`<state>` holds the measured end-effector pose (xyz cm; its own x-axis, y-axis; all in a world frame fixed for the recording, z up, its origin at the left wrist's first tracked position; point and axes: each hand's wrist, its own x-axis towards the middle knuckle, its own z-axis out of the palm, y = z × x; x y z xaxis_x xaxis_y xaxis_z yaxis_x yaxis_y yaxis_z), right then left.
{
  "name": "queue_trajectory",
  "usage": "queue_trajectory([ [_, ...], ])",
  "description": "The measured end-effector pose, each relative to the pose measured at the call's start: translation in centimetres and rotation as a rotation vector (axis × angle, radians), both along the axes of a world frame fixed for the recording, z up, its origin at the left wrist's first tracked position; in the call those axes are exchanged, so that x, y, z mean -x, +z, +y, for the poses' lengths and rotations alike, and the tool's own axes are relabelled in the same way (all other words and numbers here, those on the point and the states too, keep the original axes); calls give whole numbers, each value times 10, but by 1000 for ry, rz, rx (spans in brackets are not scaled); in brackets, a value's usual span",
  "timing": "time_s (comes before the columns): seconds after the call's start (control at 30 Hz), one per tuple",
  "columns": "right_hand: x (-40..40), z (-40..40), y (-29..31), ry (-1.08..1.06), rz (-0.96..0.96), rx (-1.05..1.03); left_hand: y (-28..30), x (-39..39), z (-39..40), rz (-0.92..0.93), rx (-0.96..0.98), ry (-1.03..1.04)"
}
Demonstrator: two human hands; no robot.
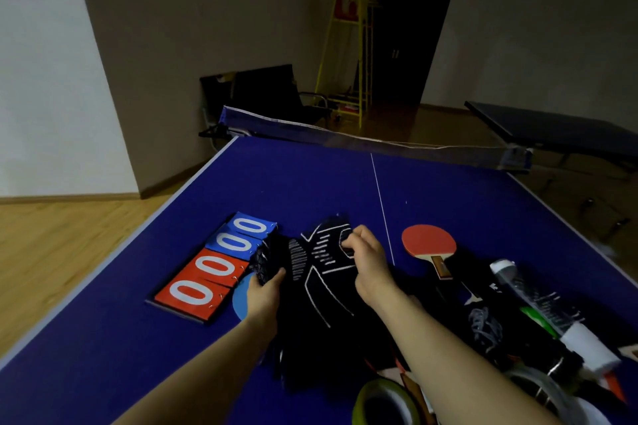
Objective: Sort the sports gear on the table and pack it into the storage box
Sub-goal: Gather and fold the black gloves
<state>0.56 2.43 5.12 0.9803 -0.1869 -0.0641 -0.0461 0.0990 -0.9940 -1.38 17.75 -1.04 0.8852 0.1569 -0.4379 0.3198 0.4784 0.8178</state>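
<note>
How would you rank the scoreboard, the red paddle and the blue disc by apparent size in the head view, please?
1. Scoreboard, clearly largest.
2. Red paddle.
3. Blue disc, though the left hand hides part of it, so its rank below the paddle is unsure.

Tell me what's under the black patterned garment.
Under the black patterned garment, a light blue round edge peeks out beside the left hand. The rest of it is covered; I cannot identify it.
</note>
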Motion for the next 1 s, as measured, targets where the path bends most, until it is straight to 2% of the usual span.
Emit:
queue_trajectory([
  [0.07, 0, -1, -1, 14, 20, -142, -1, -2, 1, 0, 19, -4],
  [0.1, 0, -1, -3, 36, 41, -142, -2, -3, 2, -4, 13, -11],
  [0.13, 0, -1, -6, 60, 74, -51, -1, -3, 3, -8, 3, -19],
  [0.23, 8, 1, -23, 158, 144, 480, -2, -4, 2, 2, 9, -11],
  [0.27, 10, 2, -29, 159, 159, 589, -2, -2, 0, 4, 11, -7],
  [0.47, 5, 10, -33, 65, 202, 903, -6, 5, -7, 15, 12, 41],
  [0.53, 1, 7, -35, 76, 273, 833, -4, 6, -5, 18, -1, 62],
  [0.63, 1, -1, -37, 236, 351, 516, -2, 7, -1, 18, -17, 72],
  [0.7, 3, -4, -37, 359, 300, 498, 3, 10, 1, 1, 9, 75],
  [0.8, 6, 2, -41, 368, 227, 528, 10, 17, 2, -67, 85, 11],
  [1.0, 22, 24, -42, 411, 164, 427, 14, 40, 13, -93, -311, 210],
])
